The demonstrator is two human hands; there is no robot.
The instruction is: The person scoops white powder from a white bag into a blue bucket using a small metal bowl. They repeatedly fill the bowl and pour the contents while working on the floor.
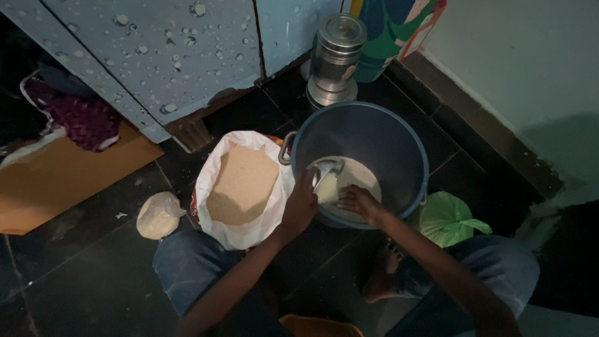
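Around the bucket [399, 134]: a tin [336, 59] at 12 o'clock, an open grain sack [240, 187] at 9, a green bag [446, 218] at 4. Inside, over the flour [362, 175], the left hand [301, 209] grips a metal scoop [326, 170] — long axis running 7 to 1, bowl toward 1. The right hand [357, 201] rests in the flour, fingers curled, holding nothing visible.

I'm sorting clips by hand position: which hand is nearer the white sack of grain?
Left. The left hand sits at the white sack's edge, gripping a metal scoop; the right hand is farther off, inside the blue bucket.
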